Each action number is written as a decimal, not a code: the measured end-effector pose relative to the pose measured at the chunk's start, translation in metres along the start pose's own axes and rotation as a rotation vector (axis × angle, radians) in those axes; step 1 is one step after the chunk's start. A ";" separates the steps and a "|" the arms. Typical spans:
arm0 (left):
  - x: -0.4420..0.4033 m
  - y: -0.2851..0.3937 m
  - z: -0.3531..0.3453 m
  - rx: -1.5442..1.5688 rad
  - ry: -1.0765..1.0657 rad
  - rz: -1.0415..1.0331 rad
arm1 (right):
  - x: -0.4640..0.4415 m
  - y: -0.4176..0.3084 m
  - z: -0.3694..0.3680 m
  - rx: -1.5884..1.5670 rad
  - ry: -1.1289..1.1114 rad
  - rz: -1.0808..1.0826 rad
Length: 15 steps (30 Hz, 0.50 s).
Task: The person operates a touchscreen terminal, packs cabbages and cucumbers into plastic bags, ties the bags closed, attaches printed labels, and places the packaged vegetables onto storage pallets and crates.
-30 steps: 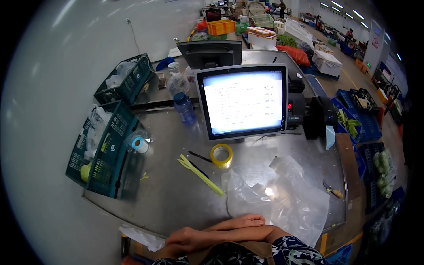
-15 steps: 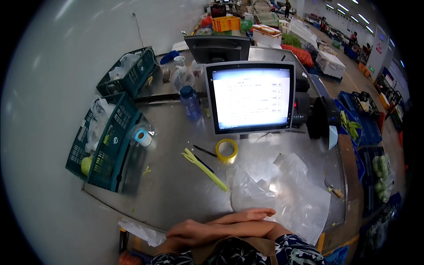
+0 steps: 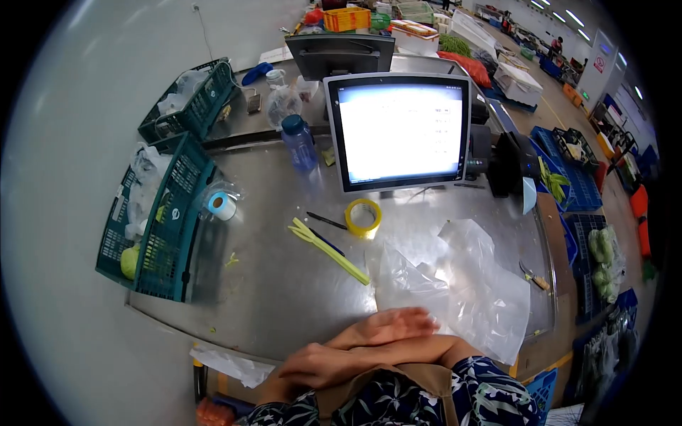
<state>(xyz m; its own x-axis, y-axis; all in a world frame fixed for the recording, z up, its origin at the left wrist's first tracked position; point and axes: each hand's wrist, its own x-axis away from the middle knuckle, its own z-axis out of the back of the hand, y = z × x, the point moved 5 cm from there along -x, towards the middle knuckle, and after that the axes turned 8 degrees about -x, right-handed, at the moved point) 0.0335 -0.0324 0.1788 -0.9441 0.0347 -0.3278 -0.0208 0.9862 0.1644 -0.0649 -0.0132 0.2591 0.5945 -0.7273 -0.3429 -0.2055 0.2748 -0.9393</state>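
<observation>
My forearms cross at the table's front edge. My left hand (image 3: 399, 324) reaches out at the right, beside the clear plastic bag (image 3: 483, 302), with its fingers stretched out and nothing held. On the left side, my right hand (image 3: 310, 365) lies loosely over my left forearm, open, its fingertips partly hidden. Beyond them lie a pale green stalk (image 3: 330, 250), a dark blue pen (image 3: 325, 241), a black pen (image 3: 327, 221) and a yellow tape roll (image 3: 363, 218). A lit monitor (image 3: 399, 131) stands behind these.
Green crates (image 3: 153, 220) holding plastic bags stand at the left, near a label roll (image 3: 222, 206) and blue bottle (image 3: 299, 144). A wooden-handled tool (image 3: 536, 277) lies at the table's right edge. Blue crates (image 3: 579, 177) with vegetables stand beyond; a distant person (image 3: 556, 45) is at upper right.
The view has tilted down, so the table appears higher. My left hand has turned and lifted slightly, its fingers spreading. My right hand stays over my left forearm.
</observation>
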 end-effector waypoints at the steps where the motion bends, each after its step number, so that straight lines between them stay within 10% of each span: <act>1: -0.008 0.002 -0.005 -0.389 0.366 0.071 | -0.007 -0.001 -0.006 -0.009 -0.023 0.033; 6: -0.010 -0.022 -0.007 -0.661 0.050 0.282 | -0.012 0.008 -0.031 -0.020 -0.096 0.124; 11: 0.021 -0.008 -0.015 -0.613 -0.149 0.075 | 0.014 -0.007 0.000 0.032 0.045 0.137; 15: 0.059 0.030 0.005 -0.337 0.229 -0.261 | 0.052 -0.005 0.042 0.025 0.061 -0.032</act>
<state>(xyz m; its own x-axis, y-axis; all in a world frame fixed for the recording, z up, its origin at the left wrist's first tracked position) -0.0209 0.0002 0.1596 -0.9406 -0.2806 -0.1913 -0.3362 0.8485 0.4086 -0.0003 -0.0263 0.2461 0.5518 -0.7729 -0.3132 -0.1673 0.2654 -0.9495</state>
